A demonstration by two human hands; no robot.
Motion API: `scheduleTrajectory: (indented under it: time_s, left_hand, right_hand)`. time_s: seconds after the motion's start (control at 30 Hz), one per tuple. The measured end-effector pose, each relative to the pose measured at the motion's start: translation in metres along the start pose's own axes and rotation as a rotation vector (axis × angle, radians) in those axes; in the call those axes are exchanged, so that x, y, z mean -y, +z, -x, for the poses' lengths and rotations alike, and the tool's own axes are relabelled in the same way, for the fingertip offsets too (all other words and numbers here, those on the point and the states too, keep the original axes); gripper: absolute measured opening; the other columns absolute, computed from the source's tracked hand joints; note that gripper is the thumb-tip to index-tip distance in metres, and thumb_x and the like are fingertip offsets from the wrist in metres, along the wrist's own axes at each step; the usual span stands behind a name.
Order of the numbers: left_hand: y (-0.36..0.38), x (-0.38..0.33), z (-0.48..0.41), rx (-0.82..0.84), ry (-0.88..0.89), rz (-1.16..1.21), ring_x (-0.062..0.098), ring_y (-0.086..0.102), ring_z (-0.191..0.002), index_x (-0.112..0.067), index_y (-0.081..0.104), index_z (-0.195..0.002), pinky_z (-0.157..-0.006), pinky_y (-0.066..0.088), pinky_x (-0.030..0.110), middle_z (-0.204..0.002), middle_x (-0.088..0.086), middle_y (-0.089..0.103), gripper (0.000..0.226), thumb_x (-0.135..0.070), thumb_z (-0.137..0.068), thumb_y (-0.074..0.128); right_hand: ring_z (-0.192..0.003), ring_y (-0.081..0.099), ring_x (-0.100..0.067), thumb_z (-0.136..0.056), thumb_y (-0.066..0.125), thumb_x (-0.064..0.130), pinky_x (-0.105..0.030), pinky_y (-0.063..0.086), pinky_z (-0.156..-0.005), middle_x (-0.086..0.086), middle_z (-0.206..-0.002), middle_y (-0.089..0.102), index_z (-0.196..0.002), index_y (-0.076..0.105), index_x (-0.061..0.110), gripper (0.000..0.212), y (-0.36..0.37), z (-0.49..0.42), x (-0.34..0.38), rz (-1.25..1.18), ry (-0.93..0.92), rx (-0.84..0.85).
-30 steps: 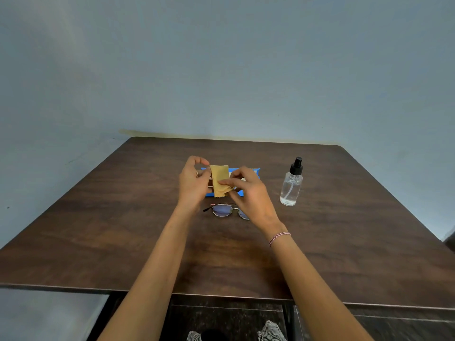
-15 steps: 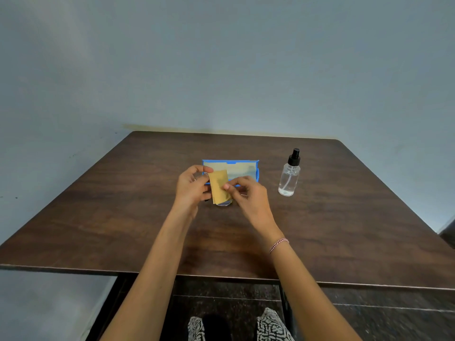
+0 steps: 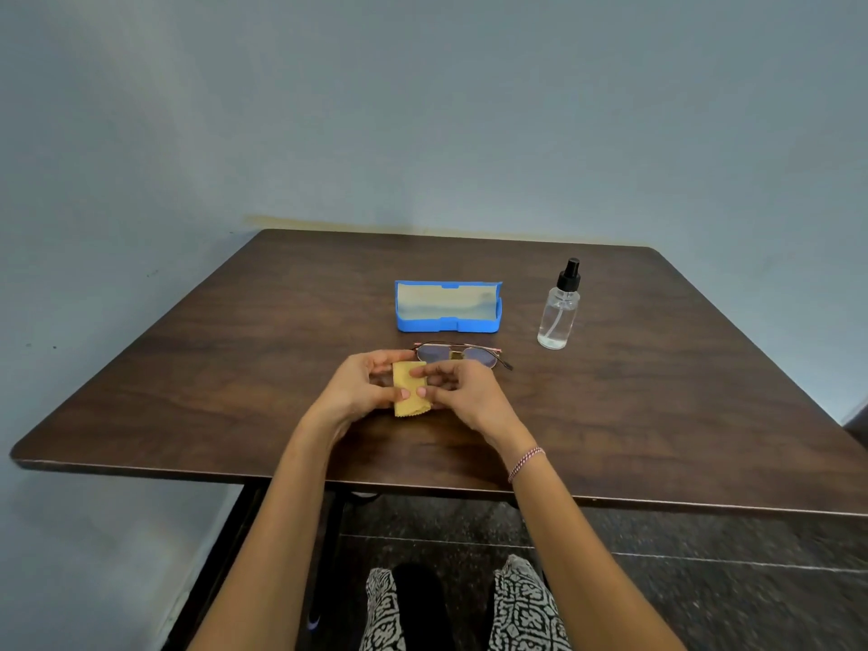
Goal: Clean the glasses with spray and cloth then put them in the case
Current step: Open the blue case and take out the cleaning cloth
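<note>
Folded mustard-yellow cleaning cloth (image 3: pixel 409 388) held above the dark wood table (image 3: pixel 188 392), pinched by left hand (image 3: pixel 359 392) and right hand (image 3: pixel 462 392), fingers curled on it from either side. Thin metal-framed glasses (image 3: pixel 458 355) lie flat just behind the hands. Open blue plastic case (image 3: pixel 448 307) farther back. Clear spray bottle with black nozzle (image 3: pixel 560 306) upright, right of case.

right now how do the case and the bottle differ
The case is blue and opaque; the bottle is clear with a black top. The case is low and wide, the bottle tall and narrow. The case lies open; the bottle's top is on. Both rest on the table, untouched.
</note>
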State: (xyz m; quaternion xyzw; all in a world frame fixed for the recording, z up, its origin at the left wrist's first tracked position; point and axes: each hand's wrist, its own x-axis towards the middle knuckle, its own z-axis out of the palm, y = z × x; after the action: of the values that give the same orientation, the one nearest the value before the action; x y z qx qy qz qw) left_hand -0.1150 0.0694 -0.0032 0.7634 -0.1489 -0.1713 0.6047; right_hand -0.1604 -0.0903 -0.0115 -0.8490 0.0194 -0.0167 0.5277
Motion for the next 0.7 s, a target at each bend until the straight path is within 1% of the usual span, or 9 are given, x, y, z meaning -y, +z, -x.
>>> scheduleTrajectory:
  time_s: [0.07, 0.17, 0.27, 0.33, 0.4, 0.47, 0.53, 0.63, 0.7]
  left_hand:
    - [-0.004, 0.001, -0.001, -0.012, 0.006, -0.078, 0.014, 0.065, -0.084, -0.011, 0.061, -0.118, -0.077, 0.056, 0.025, -0.095, 0.003, 0.069, 0.053, 0.012, -0.072, 0.07]
    - [-0.01, 0.001, -0.003, -0.074, 0.007, -0.196, 0.022, 0.064, -0.088, -0.013, 0.066, -0.107, -0.085, 0.053, 0.032, -0.097, 0.011, 0.069, 0.047, 0.007, -0.066, 0.078]
    - [-0.014, 0.002, -0.005, -0.094, -0.002, -0.256, 0.017, 0.065, -0.081, -0.01, 0.069, -0.098, -0.074, 0.053, 0.02, -0.087, 0.008, 0.069, 0.04, 0.005, -0.063, 0.081]
    - [-0.016, 0.001, -0.006, -0.096, -0.018, -0.344, 0.006, 0.063, -0.067, -0.01, 0.07, -0.098, -0.062, 0.048, 0.008, -0.077, 0.0, 0.068, 0.038, 0.001, -0.063, 0.082]
    - [-0.016, -0.001, -0.006, -0.087, -0.029, -0.445, 0.002, 0.059, -0.064, -0.014, 0.071, -0.099, -0.06, 0.042, 0.008, -0.072, -0.004, 0.065, 0.04, -0.005, -0.063, 0.084]
    - [-0.015, -0.003, -0.006, -0.075, -0.042, -0.52, 0.001, 0.056, -0.065, -0.018, 0.071, -0.102, -0.059, 0.037, 0.008, -0.072, -0.006, 0.062, 0.04, -0.011, -0.064, 0.084]
    - [-0.016, -0.004, -0.009, -0.054, -0.046, -0.585, 0.004, 0.056, -0.069, -0.018, 0.07, -0.106, -0.058, 0.036, 0.008, -0.076, -0.004, 0.062, 0.043, -0.015, -0.066, 0.084]
    - [-0.017, -0.005, -0.012, -0.024, -0.049, -0.669, 0.009, 0.055, -0.079, -0.018, 0.069, -0.112, -0.064, 0.037, 0.016, -0.084, 0.0, 0.061, 0.047, -0.021, -0.068, 0.083]
    - [-0.017, -0.005, -0.013, -0.017, -0.053, -0.679, 0.008, 0.053, -0.078, -0.019, 0.068, -0.114, -0.062, 0.036, 0.015, -0.084, -0.001, 0.061, 0.048, -0.021, -0.069, 0.082]
  right_hand:
    - [-0.07, 0.064, -0.002, -0.083, 0.069, 0.01, -0.017, 0.054, -0.078, -0.003, -0.09, 0.07, -0.114, 0.066, 0.015, 0.031, 0.002, 0.001, 0.0, 0.03, 0.017, 0.008]
    - [-0.062, 0.061, 0.005, -0.081, 0.072, 0.013, -0.003, 0.045, -0.065, 0.001, -0.077, 0.069, -0.114, 0.066, 0.015, 0.033, 0.003, 0.0, 0.002, 0.078, 0.033, 0.025]
    - [-0.057, 0.058, 0.008, -0.078, 0.075, 0.014, 0.0, 0.038, -0.057, 0.007, -0.07, 0.065, -0.113, 0.066, 0.015, 0.036, 0.006, -0.001, 0.002, 0.128, 0.026, 0.022]
    - [-0.063, 0.058, 0.004, -0.076, 0.077, 0.016, -0.004, 0.039, -0.061, 0.005, -0.078, 0.065, -0.114, 0.066, 0.015, 0.039, 0.008, -0.001, 0.003, 0.186, 0.01, 0.001]
    - [-0.071, 0.06, -0.001, -0.076, 0.077, 0.017, -0.012, 0.043, -0.071, -0.001, -0.098, 0.066, -0.115, 0.066, 0.014, 0.041, 0.009, -0.002, 0.004, 0.245, -0.013, -0.015]
    - [-0.076, 0.06, -0.006, -0.076, 0.076, 0.018, -0.014, 0.042, -0.075, -0.004, -0.109, 0.06, -0.117, 0.065, 0.013, 0.043, 0.01, -0.003, 0.006, 0.326, -0.025, -0.012]
    - [-0.077, 0.054, -0.006, -0.077, 0.075, 0.02, -0.011, 0.037, -0.07, -0.005, -0.107, 0.059, -0.119, 0.063, 0.013, 0.044, 0.01, -0.004, 0.007, 0.395, -0.031, 0.0]
    - [-0.078, 0.054, -0.006, -0.078, 0.075, 0.021, -0.015, 0.038, -0.074, -0.006, -0.105, 0.06, -0.12, 0.063, 0.013, 0.044, 0.009, -0.007, 0.007, 0.424, -0.036, 0.015]
    - [-0.079, 0.055, -0.007, -0.078, 0.075, 0.02, -0.017, 0.041, -0.075, -0.006, -0.104, 0.061, -0.12, 0.063, 0.012, 0.044, 0.009, -0.008, 0.007, 0.426, -0.038, 0.023]
